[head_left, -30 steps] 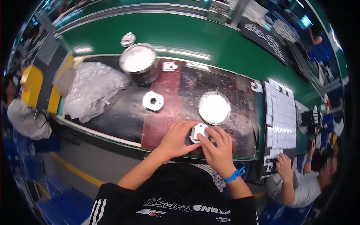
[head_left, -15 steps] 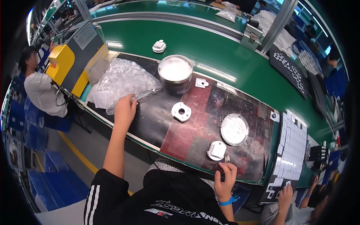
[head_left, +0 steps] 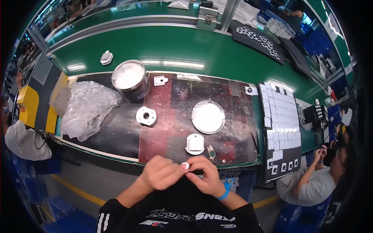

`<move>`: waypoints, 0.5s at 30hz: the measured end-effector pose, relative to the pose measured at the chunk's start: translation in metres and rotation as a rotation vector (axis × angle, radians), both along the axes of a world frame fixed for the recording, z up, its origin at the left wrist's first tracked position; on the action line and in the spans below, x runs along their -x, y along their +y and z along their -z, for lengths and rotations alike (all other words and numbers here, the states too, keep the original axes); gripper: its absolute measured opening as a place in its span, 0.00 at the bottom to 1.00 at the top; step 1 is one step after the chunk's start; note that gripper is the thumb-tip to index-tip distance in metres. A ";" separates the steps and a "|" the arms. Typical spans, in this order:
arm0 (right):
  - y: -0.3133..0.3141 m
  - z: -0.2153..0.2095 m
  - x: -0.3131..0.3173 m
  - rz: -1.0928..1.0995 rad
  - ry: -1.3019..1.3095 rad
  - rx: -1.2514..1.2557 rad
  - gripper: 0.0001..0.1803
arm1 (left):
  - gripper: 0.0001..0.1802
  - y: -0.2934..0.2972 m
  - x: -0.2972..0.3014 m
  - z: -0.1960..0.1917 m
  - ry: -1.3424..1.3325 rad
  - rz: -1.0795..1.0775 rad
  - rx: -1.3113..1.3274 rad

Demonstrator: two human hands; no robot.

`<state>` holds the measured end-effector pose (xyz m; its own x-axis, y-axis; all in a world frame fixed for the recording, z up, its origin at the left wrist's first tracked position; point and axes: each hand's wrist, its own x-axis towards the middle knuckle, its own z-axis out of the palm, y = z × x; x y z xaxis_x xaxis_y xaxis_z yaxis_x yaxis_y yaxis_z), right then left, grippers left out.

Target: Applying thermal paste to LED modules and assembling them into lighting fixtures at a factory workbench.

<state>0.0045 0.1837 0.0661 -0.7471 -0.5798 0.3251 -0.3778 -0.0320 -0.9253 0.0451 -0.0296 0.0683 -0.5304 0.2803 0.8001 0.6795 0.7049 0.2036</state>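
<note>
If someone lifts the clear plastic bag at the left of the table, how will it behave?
The clear plastic bag would probably be floppy, since its surface is creased all over. It may sag when lifted, as it lies in a slumped, irregular heap.

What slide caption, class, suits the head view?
Left hand and right hand meet at a small white piece near workbench.

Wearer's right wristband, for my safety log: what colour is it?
The wristband is blue; the head view shows it best.
</note>
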 end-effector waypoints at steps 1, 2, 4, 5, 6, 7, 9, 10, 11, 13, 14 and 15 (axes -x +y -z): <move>0.003 0.005 -0.001 0.012 0.005 -0.005 0.12 | 0.15 0.009 0.003 0.004 0.015 0.013 0.017; 0.008 0.012 -0.003 0.030 -0.107 0.058 0.12 | 0.19 0.015 0.008 0.008 0.039 0.009 -0.051; 0.014 0.007 0.007 0.053 -0.060 0.069 0.11 | 0.19 0.019 0.015 0.010 0.029 0.016 -0.053; 0.016 -0.001 0.016 0.051 -0.024 0.033 0.10 | 0.20 0.021 0.017 0.011 0.016 0.011 -0.052; 0.017 -0.005 0.021 0.049 0.012 -0.001 0.09 | 0.20 0.022 0.018 0.013 0.015 0.009 -0.054; 0.019 -0.006 0.021 0.104 -0.107 0.009 0.08 | 0.19 0.024 0.020 0.016 0.042 -0.008 -0.043; 0.025 -0.002 0.031 0.082 -0.077 0.007 0.09 | 0.17 0.028 0.026 0.019 0.071 -0.023 -0.035; 0.026 0.000 0.037 0.056 -0.049 0.012 0.10 | 0.17 0.030 0.030 0.019 0.065 -0.041 -0.082; 0.022 0.000 0.044 0.107 -0.056 0.031 0.11 | 0.17 0.030 0.033 0.021 0.059 -0.058 -0.130; 0.020 -0.003 0.068 0.243 0.001 -0.093 0.10 | 0.30 0.028 0.039 0.047 -0.123 -0.078 -0.253; 0.016 -0.011 0.082 0.356 0.149 -0.296 0.08 | 0.35 0.030 0.044 0.052 -0.220 -0.114 -0.331; 0.013 -0.009 0.099 0.376 0.267 -0.313 0.07 | 0.43 0.028 0.047 0.055 -0.346 -0.114 -0.310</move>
